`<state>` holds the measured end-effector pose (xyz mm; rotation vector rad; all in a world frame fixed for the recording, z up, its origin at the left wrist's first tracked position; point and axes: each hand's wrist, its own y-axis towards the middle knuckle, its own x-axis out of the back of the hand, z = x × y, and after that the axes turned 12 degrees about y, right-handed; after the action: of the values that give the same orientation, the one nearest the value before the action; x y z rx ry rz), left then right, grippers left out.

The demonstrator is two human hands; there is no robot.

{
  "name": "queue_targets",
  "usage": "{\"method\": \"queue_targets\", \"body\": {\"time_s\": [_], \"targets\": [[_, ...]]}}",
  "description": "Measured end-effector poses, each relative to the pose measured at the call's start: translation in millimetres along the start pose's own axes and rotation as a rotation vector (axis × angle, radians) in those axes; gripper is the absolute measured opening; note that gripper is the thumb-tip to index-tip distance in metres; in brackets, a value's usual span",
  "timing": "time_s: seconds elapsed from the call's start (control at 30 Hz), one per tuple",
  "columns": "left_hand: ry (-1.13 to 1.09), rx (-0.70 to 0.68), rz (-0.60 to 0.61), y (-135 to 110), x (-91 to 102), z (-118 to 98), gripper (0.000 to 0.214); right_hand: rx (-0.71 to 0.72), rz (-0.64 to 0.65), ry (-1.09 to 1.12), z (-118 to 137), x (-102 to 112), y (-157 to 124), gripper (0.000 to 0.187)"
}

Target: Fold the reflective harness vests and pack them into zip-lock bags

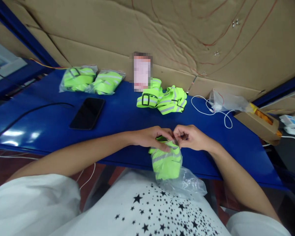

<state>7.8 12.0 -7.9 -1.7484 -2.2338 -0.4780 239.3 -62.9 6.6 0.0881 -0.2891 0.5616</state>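
A clear plastic bag (190,180) holds a folded neon-yellow reflective strap (166,162) with silver stripes, at the table's front edge by my chest. My left hand (157,137) grips the strap and the bag around it near the top, its thumb lying over the front. Close beside it, my right hand (193,137) pinches the bag's upper edge with thumb and forefinger. The lower right of the bag hangs loose and crumpled toward my shirt. Farther back on the table lie loose reflective straps (172,100) with black buckles.
Two bagged reflective straps (80,78) lie at the back left, near a black phone (88,113). A pixelated card (142,72) leans on the cardboard wall (100,36). A white cable (226,114), a plastic bag (227,101) and a cardboard box (259,124) are at the right.
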Motion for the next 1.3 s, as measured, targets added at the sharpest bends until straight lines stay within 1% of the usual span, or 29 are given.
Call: {"method": "queue_targets", "body": {"time_s": [0.07,0.1,0.13,0.2,0.27,0.3,0.33,0.4,0.47,0.5,0.57,0.63,0.7,0.77,0.83,0.93,1.07,1.17,1.23,1.3], "targets": [[-0.065,0.028,-0.040,0.5,-1.2,1.5,0.027,0.020,-0.068,0.014,-1.2,1.2,2.4,0.008],[-0.096,0.042,-0.092,1.1,-2.1,2.9,0.027,0.029,-0.126,0.035,-1.6,2.7,3.8,0.006],[-0.108,0.053,-0.164,1.8,-3.1,4.5,0.028,0.030,-0.188,0.063,-1.9,4.5,5.3,0.006],[-0.047,0.068,-0.364,3.1,-4.3,7.8,0.030,-0.010,-0.285,0.122,-2.0,7.8,7.9,0.019],[0.075,0.060,-0.554,3.4,-4.7,9.6,0.034,-0.084,-0.296,0.175,-1.1,8.4,9.8,0.036],[0.124,0.052,-0.611,3.1,-4.7,9.6,0.036,-0.111,-0.268,0.208,-0.3,7.3,10.4,0.041],[0.153,0.045,-0.637,2.7,-4.7,9.0,0.037,-0.128,-0.225,0.249,0.8,5.3,10.7,0.044],[0.151,0.024,-0.632,1.9,-4.2,7.0,0.038,-0.137,-0.151,0.357,3.8,-0.1,10.7,0.043],[0.101,-0.033,-0.639,1.9,-1.9,5.9,0.042,-0.155,-0.141,0.482,6.5,-4.6,10.3,0.041],[0.077,-0.069,-0.669,2.2,0.3,6.3,0.046,-0.168,-0.169,0.538,7.1,-5.8,10.2,0.041],[0.069,-0.107,-0.758,3.1,6.5,8.8,0.052,-0.181,-0.271,0.605,6.0,-5.6,10.7,0.043],[0.157,-0.088,-0.825,3.5,13.0,12.3,0.048,-0.180,-0.377,0.619,1.6,-3.3,12.5,0.045],[0.330,-0.072,-0.817,3.3,17.3,15.2,0.039,-0.181,-0.455,0.653,-4.9,-0.8,15.5,0.044],[0.493,-0.085,-0.770,2.9,18.5,16.7,0.033,-0.188,-0.500,0.724,-11.3,0.1,18.8,0.042],[0.560,-0.103,-0.759,2.7,17.8,17.2,0.029,-0.184,-0.529,0.783,-15.6,-0.8,21.6,0.041],[0.566,-0.108,-0.815,2.5,16.9,16.2,0.022,-0.136,-0.577,0.823,-17.5,-4.1,23.9,0.041],[0.696,-0.123,-0.883,1.0,17.8,12.9,0.018,-0.078,-0.621,0.854,-18.8,-8.2,24.3,0.038],[0.776,-0.152,-0.873,-0.4,19.0,11.9,0.017,-0.059,-0.616,0.834,-24.1,-8.2,24.2,0.036],[0.830,-0.161,-0.850,-1.2,19.8,11.6,0.014,-0.063,-0.586,0.791,-27.7,-5.6,24.0,0.035],[0.870,-0.154,-0.816,-1.6,19.6,10.1,0.010,-0.096,-0.539,0.733,-27.9,-0.7,23.0,0.034]]}}
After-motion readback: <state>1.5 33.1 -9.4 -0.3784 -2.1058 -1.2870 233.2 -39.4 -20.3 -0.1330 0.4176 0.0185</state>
